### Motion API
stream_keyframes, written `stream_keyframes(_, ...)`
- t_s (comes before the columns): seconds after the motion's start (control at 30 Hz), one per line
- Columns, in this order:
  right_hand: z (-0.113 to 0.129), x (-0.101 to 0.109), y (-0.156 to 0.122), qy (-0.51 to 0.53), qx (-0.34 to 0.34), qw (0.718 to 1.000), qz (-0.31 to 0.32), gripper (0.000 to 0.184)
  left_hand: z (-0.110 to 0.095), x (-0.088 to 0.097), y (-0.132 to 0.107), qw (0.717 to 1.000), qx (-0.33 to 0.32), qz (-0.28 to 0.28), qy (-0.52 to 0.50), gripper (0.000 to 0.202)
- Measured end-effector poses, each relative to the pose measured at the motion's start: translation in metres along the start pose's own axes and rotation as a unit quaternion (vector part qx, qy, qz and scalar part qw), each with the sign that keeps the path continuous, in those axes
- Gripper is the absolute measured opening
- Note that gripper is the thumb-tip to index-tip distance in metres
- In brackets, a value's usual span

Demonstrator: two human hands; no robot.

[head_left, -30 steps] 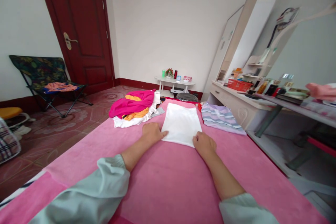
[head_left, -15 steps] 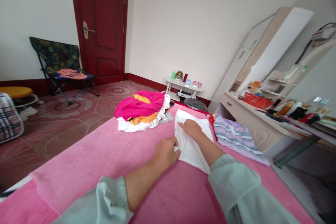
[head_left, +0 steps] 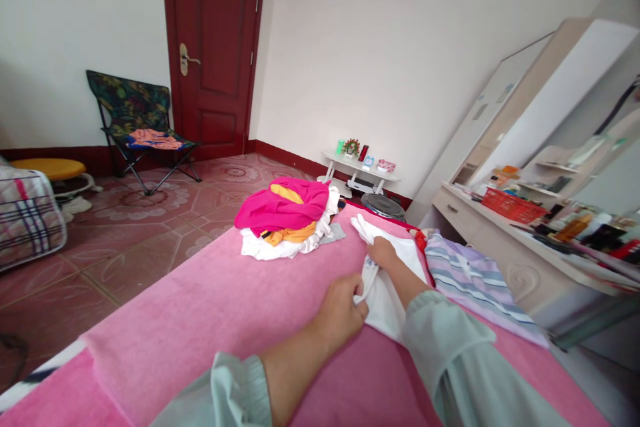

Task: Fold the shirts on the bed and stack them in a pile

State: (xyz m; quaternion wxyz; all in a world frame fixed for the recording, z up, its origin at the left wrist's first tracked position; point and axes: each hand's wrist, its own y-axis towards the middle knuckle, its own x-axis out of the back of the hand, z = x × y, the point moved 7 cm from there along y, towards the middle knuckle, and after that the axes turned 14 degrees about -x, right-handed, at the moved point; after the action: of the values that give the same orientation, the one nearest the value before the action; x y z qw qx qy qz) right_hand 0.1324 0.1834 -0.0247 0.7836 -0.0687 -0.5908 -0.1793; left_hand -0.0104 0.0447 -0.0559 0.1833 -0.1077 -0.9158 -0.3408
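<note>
A white garment (head_left: 386, 310) lies partly folded on the pink bedspread (head_left: 210, 320), its near-left edge lifted and bunched. My left hand (head_left: 341, 310) pinches that edge at the near corner, thumb and fingers closed on the cloth. Farther along the same edge, my right hand (head_left: 383, 253) grips the cloth, and a bit of print shows between the two hands. Right of it lies a folded purple, grey and white striped garment (head_left: 475, 273), with something red beside it. A heap of clothes (head_left: 285, 213) in magenta, orange and white sits to the left.
A dressing table (head_left: 500, 240) with a red basket (head_left: 515, 205) and several bottles stands along the right. Beyond the bed are a low white stand (head_left: 360, 163) and a round dark-topped object (head_left: 384, 205). A folding chair (head_left: 133, 107) and yellow stool (head_left: 47, 168) stand at left.
Both hands have lifted the left edge of the white garment and drawn it inward to the right, so the flat edge is now bunched. The view has shifted slightly left.
</note>
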Motion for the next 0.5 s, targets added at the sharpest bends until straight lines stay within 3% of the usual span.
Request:
stream_keyframes(0.13, 0.001, 0.026, -0.005, 0.173, -0.019, 0.985, 0.002, 0.021, -0.021, 0.021, 0.010, 0.993, -0.068, -0.058, -0.079, 0.022)
stream_keyframes(0.37, 0.037, 0.093, -0.005, 0.436, -0.005, 0.900, 0.022, 0.023, -0.103, 0.104, 0.032, 0.961, -0.182, -0.199, -0.061, 0.014)
stream_keyframes(0.43, 0.028, 0.104, -0.010, 0.479, 0.001, 0.877, 0.026, 0.021, -0.126, 0.109, 0.035, 0.958, -0.185, -0.207, -0.065, 0.010)
stream_keyframes(0.5, 0.007, 0.105, -0.024, 0.514, 0.009, 0.857, 0.033, 0.017, -0.139, 0.098, 0.035, 0.966, -0.170, -0.179, -0.077, 0.008)
